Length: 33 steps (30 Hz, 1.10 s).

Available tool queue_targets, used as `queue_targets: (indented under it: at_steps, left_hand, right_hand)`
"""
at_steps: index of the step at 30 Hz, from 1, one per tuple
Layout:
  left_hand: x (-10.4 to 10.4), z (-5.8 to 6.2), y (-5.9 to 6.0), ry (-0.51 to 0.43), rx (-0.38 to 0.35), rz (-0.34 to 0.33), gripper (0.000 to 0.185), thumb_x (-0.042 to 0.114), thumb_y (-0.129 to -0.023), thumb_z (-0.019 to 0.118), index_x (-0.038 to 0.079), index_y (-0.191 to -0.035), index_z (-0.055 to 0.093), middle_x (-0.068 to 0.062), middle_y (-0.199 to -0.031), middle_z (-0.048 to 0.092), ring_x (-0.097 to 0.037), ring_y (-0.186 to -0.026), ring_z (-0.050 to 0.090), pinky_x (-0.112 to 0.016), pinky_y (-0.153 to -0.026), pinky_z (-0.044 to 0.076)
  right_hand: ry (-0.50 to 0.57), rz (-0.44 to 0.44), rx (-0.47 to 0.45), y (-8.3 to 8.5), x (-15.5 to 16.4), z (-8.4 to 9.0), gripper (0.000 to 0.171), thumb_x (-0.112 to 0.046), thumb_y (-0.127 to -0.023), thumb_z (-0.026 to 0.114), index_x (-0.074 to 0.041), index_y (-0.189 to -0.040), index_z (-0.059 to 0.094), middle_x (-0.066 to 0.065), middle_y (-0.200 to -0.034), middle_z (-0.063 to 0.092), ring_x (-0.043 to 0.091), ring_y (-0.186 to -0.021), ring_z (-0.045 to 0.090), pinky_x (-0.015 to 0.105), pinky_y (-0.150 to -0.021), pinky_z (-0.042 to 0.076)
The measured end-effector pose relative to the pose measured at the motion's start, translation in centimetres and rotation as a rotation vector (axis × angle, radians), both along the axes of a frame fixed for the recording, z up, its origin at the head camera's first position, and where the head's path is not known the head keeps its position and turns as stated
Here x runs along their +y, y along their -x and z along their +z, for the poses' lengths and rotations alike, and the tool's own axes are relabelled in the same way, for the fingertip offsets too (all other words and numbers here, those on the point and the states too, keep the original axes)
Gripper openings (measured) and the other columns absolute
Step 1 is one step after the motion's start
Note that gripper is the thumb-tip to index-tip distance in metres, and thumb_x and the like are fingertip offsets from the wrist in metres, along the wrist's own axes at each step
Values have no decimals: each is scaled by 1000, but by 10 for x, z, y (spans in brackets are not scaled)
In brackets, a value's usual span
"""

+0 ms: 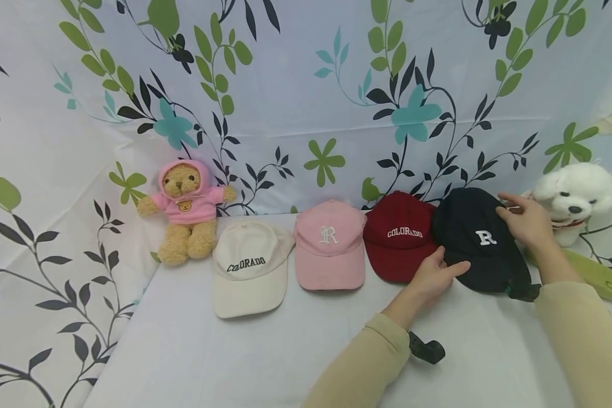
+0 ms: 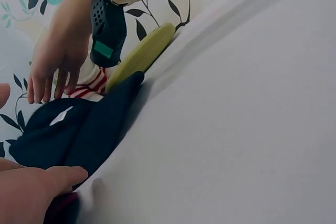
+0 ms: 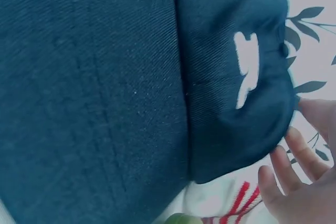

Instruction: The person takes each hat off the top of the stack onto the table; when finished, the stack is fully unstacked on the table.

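Observation:
A navy baseball cap (image 1: pixel 471 232) with a white R lies at the right end of a row of caps. My left hand (image 1: pixel 435 277) is at its left side, thumb over the brim's edge and fingers between it and a dark red COLORADO cap (image 1: pixel 400 241). At the navy cap's right side is my right hand (image 1: pixel 530 222), its extended fingertips right at the crown. In the right wrist view, the spread fingers (image 3: pixel 302 153) meet the crown's edge. The left thumb (image 2: pixel 65 176) points along the navy brim in the left wrist view.
A pink cap (image 1: pixel 330 243) and a cream COLORADO cap (image 1: pixel 250 266) continue the row leftward. A teddy bear (image 1: pixel 186 209) in a pink hoodie sits at the far left. A white plush dog (image 1: pixel 573 192) and a yellow-green long item (image 1: pixel 596 275) are by my right arm. Leaf-patterned cloth hangs behind.

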<state>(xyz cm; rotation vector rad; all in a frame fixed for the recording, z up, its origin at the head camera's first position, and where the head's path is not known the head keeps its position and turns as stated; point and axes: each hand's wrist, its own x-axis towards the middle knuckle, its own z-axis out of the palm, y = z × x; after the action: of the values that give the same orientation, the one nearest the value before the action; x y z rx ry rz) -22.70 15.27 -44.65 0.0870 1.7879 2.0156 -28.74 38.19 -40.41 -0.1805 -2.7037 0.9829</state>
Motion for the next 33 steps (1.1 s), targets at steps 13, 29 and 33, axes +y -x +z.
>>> queue_targets:
  at_steps: [13,29,33]
  left_hand:
    - [-52,0,-3,-217,75,-68,60,11,-96,68,11,-150,43,-5,-135,56,-17,-112,61,-39,-96,53]
    - [-146,7,-25,-196,227,-178,60,8,-97,63,3,-152,39,-20,-146,47,-31,-130,54,-36,-97,52]
    - [-168,8,-29,-236,211,-117,58,7,-98,63,5,-151,42,-20,-145,47,-34,-131,51,-39,-97,52]
  right_hand:
    - [-207,165,-47,-20,-17,-7,80,-41,-92,73,-1,-150,35,44,-148,12,67,-133,9,84,-94,18]
    - [-249,160,-70,-26,-24,-37,85,-36,-84,82,-5,-147,36,40,-149,3,71,-125,10,83,-86,26]
    - [-254,144,-62,-24,-25,-37,83,-37,-84,81,-4,-146,37,41,-149,5,69,-126,11,83,-88,26]
